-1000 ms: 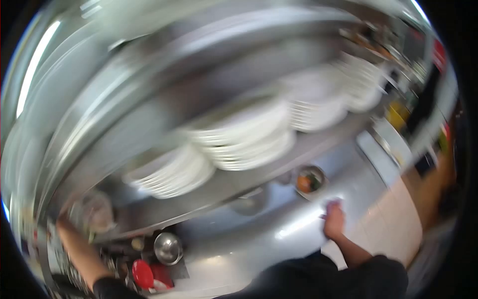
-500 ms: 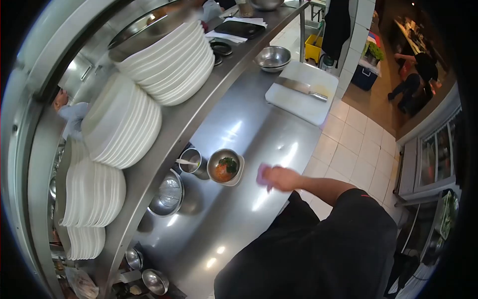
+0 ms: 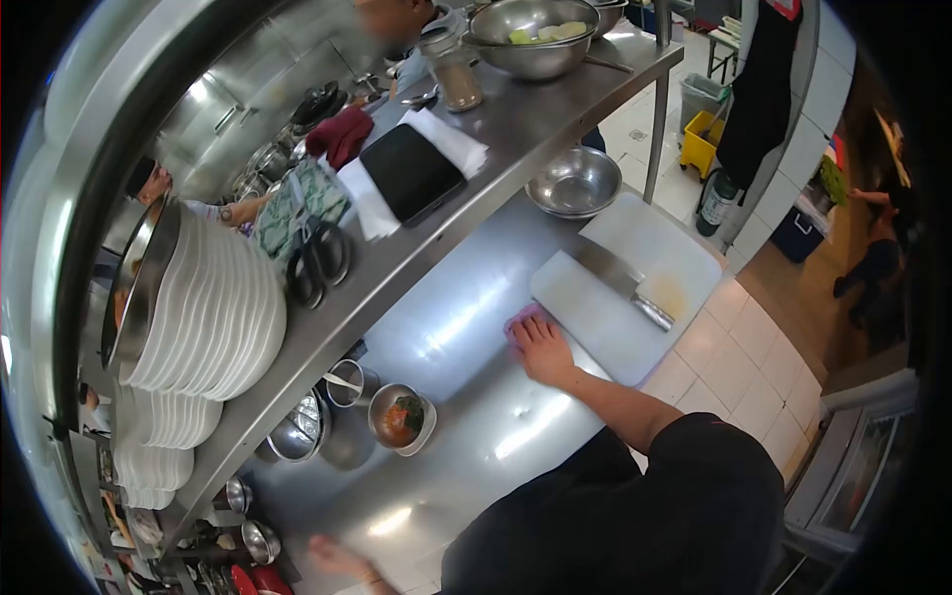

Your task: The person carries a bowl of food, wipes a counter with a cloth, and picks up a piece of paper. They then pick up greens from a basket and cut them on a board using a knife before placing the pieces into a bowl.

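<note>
My right hand (image 3: 543, 349) presses a purple cloth (image 3: 519, 317) onto the steel counter (image 3: 436, 317), beside the near edge of the white cutting boards (image 3: 585, 297). A broad-bladed knife (image 3: 650, 310) lies on the boards. Low in the view is my left hand (image 3: 337, 555), smeared by motion over the counter's near end; its fingers cannot be made out. Between the hands stands a small metal bowl (image 3: 385, 399) with orange and green food, on a white base (image 3: 424, 436). Next to it is a metal cup (image 3: 362, 387) with a white-handled utensil.
An upper steel shelf (image 3: 362, 297) runs along the counter, bearing stacked white plates (image 3: 213, 307), scissors (image 3: 319, 260), a black tray (image 3: 412, 174) and a bowl of cut pieces (image 3: 531, 45). An empty metal bowl (image 3: 573, 181) sits behind the boards. Other people are beyond the shelf and at far right.
My right hand has carried the cloth along the counter to the cutting boards and lies flatter on it. My left hand has come into view at the bottom. The view has turned towards the boards.
</note>
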Available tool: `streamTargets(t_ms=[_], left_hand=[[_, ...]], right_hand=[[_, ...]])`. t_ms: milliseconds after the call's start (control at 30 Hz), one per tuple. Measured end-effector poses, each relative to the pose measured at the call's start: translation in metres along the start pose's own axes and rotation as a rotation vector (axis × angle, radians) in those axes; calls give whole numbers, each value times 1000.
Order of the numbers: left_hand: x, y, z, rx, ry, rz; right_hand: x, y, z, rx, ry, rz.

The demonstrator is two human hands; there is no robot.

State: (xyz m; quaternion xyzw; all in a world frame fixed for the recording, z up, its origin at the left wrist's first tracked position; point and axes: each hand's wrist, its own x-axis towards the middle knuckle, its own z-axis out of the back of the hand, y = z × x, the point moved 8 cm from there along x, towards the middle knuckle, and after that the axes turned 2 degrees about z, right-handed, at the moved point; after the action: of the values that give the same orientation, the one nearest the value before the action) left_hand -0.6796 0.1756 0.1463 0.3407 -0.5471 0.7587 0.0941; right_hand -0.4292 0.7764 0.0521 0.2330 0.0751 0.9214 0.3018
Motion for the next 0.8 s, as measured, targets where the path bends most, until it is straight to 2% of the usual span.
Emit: streamTargets(t_ms=[33, 67, 100, 167, 200, 233, 267, 300, 333, 400, 467, 533, 567, 600, 633, 667, 700, 767, 800], left_hand=[[-57, -64, -65, 90, 199, 282], [-102, -95, -117, -88, 386, 391], [-144, -100, -162, -112, 671, 316], [-207, -184, -251, 17, 930, -87], [-235, -213, -291, -54, 1036, -113], [-260, -237, -327, -22, 1136, 15], [-293, -235, -364, 25, 1191, -140], [-315, -250, -396, -29, 1197, -242], [-337, -261, -426, 2, 1174, -454], [-371, -261, -458, 422, 1157, -513], [-364, -269, -484, 394, 988, -486], [-344, -264, -525, 446, 977, -405], [-335, -247, -549, 482, 872, -467], [-320, -230, -585, 427, 862, -491], [-298, -217, -619, 492, 969, -399], [-277, -236, -648, 652, 1162, -232], [-268, -256, -676, 833, 1337, -230], [-256, -255, -741, 960, 1312, -459], [-244, -237, -797, 737, 1094, -785]], right_hand=[[0, 0, 11, 8, 1, 8], [-3, 0, 23, 91, 20, 14], [-3, 2, 35, 172, 34, 29], [-11, -1, 52, 166, 17, 98], [-9, -5, 73, 308, 56, 77], [-11, -11, 91, 450, 104, 50], [-18, -23, 87, 485, 234, 31], [-27, -38, 84, 517, 362, 4], [-35, -50, 95, 556, 309, 43], [-46, -70, 125, 614, 272, 86], [-66, -97, 173, 719, 62, -17], [-99, -130, 191, 769, 89, -157], [-118, -146, 200, 790, 70, -256], [-139, -163, 206, 772, 67, -318], [-161, -181, 211, 748, 56, -367], [-190, -204, 211, 733, 21, -516], [-223, -224, 208, 715, -16, -659], [-296, -254, 199, 592, -59, -933], [-328, -265, 193, 594, -24, -1085]])
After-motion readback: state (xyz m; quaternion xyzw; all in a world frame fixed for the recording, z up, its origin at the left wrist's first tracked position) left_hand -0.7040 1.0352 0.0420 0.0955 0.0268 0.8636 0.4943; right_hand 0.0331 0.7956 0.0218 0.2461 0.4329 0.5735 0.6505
